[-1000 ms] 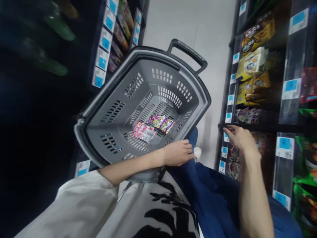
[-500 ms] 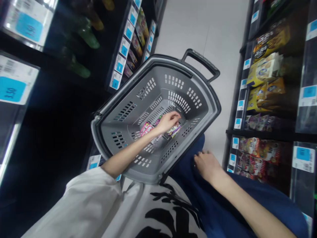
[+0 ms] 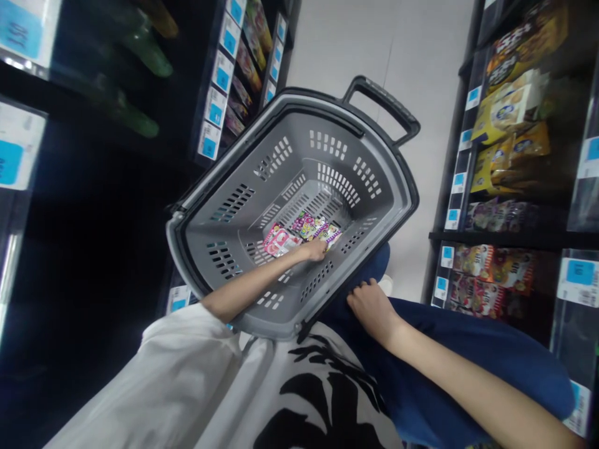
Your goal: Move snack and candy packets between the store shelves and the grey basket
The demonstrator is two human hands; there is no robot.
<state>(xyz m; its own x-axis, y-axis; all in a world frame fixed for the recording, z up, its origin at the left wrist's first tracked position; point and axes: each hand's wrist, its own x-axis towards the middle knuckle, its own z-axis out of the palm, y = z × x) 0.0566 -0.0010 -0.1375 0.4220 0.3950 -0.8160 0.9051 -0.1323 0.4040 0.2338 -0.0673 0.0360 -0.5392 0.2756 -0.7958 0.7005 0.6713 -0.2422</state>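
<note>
A grey plastic shopping basket [image 3: 374, 187] with a black handle [image 3: 381, 103] is tilted over my lap. On its floor lie a pink-and-white packet [image 3: 279, 240] and a colourful sweets packet [image 3: 314, 226]. My left hand [image 3: 315, 250] reaches into the basket, its fingers curled against the near edge of the packets; what they pinch is hidden. My right hand [image 3: 372, 308] sits at the basket's near rim above my blue trouser leg, with its fingers curled around the rim's edge.
Dark shelves stand on both sides of a narrow aisle with a pale floor [image 3: 374, 43]. On the right are yellow snack bags [image 3: 508, 109] and red packets [image 3: 486, 274]. On the left are green bottles [image 3: 140, 50] and blue price tags [image 3: 215, 115].
My left hand went from the basket's rim down to the packets, then drew back a little. My right hand left the right shelf and came to the basket's near rim.
</note>
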